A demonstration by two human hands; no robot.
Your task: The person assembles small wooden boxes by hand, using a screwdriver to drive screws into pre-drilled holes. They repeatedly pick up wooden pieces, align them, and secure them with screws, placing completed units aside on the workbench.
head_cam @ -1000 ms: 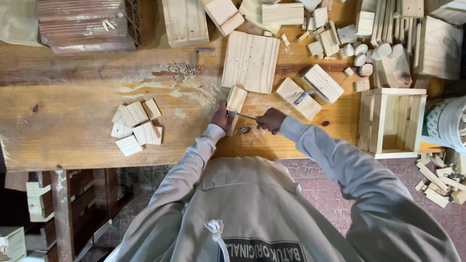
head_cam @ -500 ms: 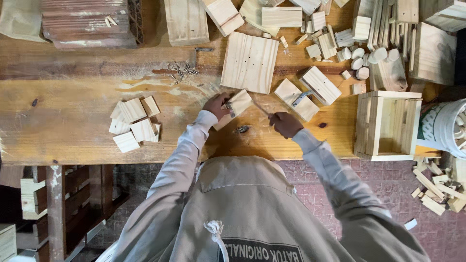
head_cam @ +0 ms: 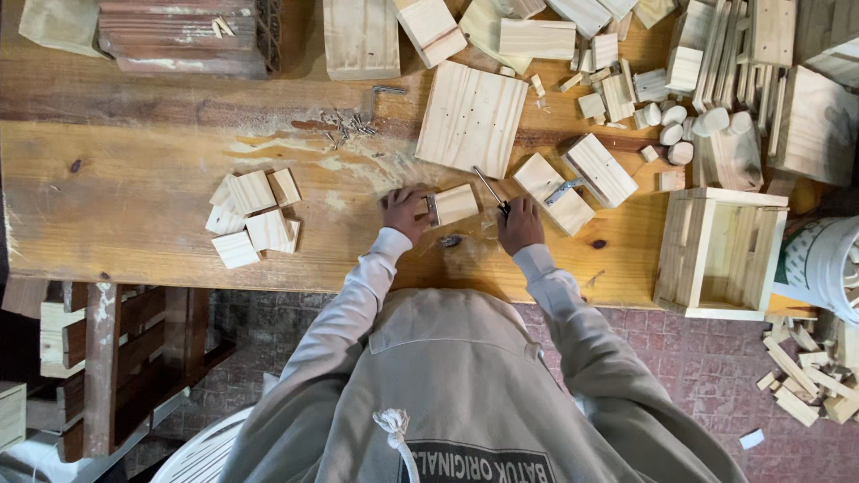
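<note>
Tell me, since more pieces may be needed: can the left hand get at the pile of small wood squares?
Probably yes. The left hand holds a small wood block; bare workbench lies between it and the pile of small wood squares.

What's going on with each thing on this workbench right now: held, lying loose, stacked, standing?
Left hand: gripping the small wooden block on the bench.
Right hand: holding a slim metal tool, tip raised.
Square board: lying flat, untouched.
Small wood squares: in a loose pile.
Open crate: at the bench edge.
Screws: scattered.
</note>
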